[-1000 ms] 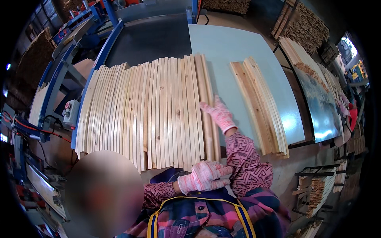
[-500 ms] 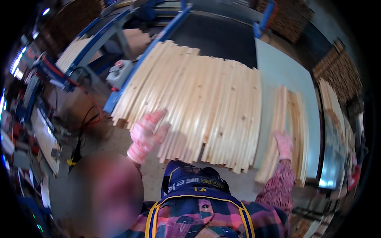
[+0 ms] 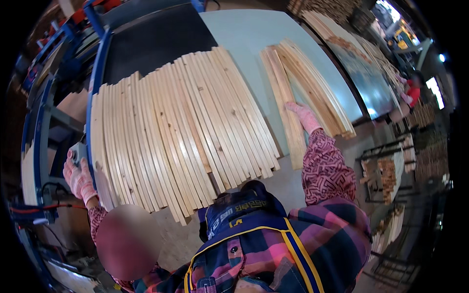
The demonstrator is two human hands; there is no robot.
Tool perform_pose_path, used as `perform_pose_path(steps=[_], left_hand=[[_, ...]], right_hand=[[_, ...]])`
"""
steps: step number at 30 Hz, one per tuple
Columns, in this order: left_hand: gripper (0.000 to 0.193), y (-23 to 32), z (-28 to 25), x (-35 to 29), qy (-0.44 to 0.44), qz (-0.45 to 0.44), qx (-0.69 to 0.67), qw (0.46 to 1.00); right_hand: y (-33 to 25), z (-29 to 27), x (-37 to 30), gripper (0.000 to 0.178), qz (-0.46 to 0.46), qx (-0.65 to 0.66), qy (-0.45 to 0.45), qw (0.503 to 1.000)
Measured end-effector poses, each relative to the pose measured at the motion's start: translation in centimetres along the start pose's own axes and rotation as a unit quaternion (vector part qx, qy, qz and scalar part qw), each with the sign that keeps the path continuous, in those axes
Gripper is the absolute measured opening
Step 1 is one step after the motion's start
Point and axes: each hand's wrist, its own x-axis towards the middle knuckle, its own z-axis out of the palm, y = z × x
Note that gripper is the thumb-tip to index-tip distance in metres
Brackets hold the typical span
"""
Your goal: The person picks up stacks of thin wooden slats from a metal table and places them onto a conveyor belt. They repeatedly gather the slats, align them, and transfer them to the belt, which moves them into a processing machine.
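My left hand (image 3: pixel 79 181), in a pale pink knitted glove, is at the far left beside a small grey control box (image 3: pixel 76 152) with a red button. Its fingers are stretched out, and the fingertips overlap the box; whether they press on it is unclear. On the right, my gloved right hand (image 3: pixel 304 116) grips the side of a pale wooden strip (image 3: pixel 283 105), fingers over its top and thumb hidden. Several more wooden strips (image 3: pixel 317 88) lie right beside it, angled away at the near end. Between my hands a wide row of wooden strips (image 3: pixel 176 132) lies edge to edge.
Under the row's far side shows a black bed (image 3: pixel 156 41), edged by a blue frame (image 3: pixel 99 63). A pale green-grey tabletop (image 3: pixel 244 29) adjoins it. A person in red (image 3: pixel 413 93) is at the far right, near stacked wood (image 3: pixel 391 173). An orange hose (image 3: pixel 49 207) runs at left.
My view has swung to the right. My left hand has moved from the row's near left edge out to the control box. My right hand is still on the wooden strip.
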Motion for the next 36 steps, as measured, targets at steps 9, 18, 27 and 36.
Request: perform_pose_path(steps=[9,18,27,36], left_hand=[[0.063,-0.8,2.0,0.2,0.016,-0.018,0.194,0.981],[0.07,0.3,-0.7,1.8,-0.075,-0.031,0.085,0.993],[0.067,36.7,-7.9,-22.3,-0.171,0.246,-0.504,0.81],[0.088,41.7,-4.7,-25.1,-0.466,0.069,-0.575,0.669]], right_hand=[[1.8,0.0,0.8,0.061,0.037,0.15,0.017,0.988],[3.2,1.8,2.9,0.06,0.017,0.125,0.003,0.992],[3.2,5.0,0.8,0.067,-0.039,0.051,-0.013,0.998],[1.2,7.6,-0.7,0.06,-0.063,0.037,-0.118,0.99]])
